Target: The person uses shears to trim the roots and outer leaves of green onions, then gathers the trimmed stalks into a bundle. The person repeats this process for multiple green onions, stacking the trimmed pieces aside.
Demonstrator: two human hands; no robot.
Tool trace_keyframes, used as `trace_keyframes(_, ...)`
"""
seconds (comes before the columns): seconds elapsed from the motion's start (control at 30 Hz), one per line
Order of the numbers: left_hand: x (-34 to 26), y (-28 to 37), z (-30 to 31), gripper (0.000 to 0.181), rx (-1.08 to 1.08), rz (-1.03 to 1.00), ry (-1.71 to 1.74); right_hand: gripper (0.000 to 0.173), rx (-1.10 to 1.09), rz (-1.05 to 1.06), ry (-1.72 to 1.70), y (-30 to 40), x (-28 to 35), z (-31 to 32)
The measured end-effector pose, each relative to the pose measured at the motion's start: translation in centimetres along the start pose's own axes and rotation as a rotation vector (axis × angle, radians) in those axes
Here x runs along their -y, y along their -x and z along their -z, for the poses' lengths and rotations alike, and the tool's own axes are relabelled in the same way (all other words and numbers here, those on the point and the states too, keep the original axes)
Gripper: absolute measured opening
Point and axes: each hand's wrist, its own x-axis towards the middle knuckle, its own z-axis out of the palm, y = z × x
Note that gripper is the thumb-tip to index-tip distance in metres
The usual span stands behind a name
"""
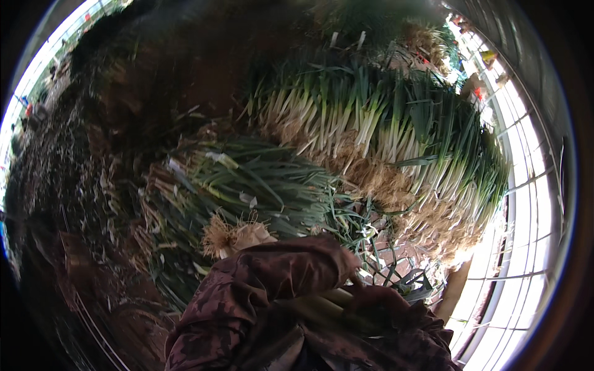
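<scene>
My left arm, in a camouflage sleeve (241, 287), bends across my lap. Its cuff ends beside my left hand (356, 277), which is mostly hidden and dark. Close by on the right, my right hand (386, 297) is blurred and in shadow. Pale green stalks (320, 301), apparently leeks or large green onions, lie under and between the hands. I cannot tell how the fingers sit on them. Fibrous roots (218, 236) and a pale, papery stalk base (253, 234) stick out beyond my left sleeve.
A long row of green onions (371, 120) with white stems and tan roots curves across the upper right. Before me lies a heap of green-leaved onions (260, 185). Loose leaf scraps (371, 232) litter the ground. A gridded translucent wall (519, 232) runs along the right.
</scene>
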Motion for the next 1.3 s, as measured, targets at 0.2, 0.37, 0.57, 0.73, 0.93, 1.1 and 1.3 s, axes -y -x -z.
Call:
trace_keyframes(0.2,5.5,-4.0,0.4,0.082,0.063,0.176,0.309,0.061,-0.094,0.075,0.083,2.1,-2.2,8.5)
trace_keyframes(0.37,7.3,-9.6,-0.6,0.085,0.171,0.231,0.523,0.052,-0.227,0.066,0.264,1.9,-8.0,16.9)
trace_keyframes(0.57,8.8,-11.8,-1.5,0.089,0.246,0.341,0.774,0.043,-0.66,-0.105,0.693,1.4,-24.2,32.2)
trace_keyframes(0.73,11.2,-5.6,2.7,0.092,0.109,0.576,0.943,0.05,-1.881,-0.281,0.713,9.3,-29.6,40.8)
trace_keyframes(0.93,16.9,-4.9,3.0,0.096,0.131,0.511,1.144,0.048,-1.378,0.194,-0.667,27.9,-45.7,29.5)
trace_keyframes(1.1,17.5,-1.8,5.6,0.097,0.044,0.685,1.171,0.048,-0.666,0.317,-0.571,-3.7,-29.7,11.7)
trace_keyframes(1.3,18.6,-0.5,6.5,0.094,-0.049,0.666,1.169,0.074,-0.423,0.281,-1.174,-8.6,-4.1,9.2)
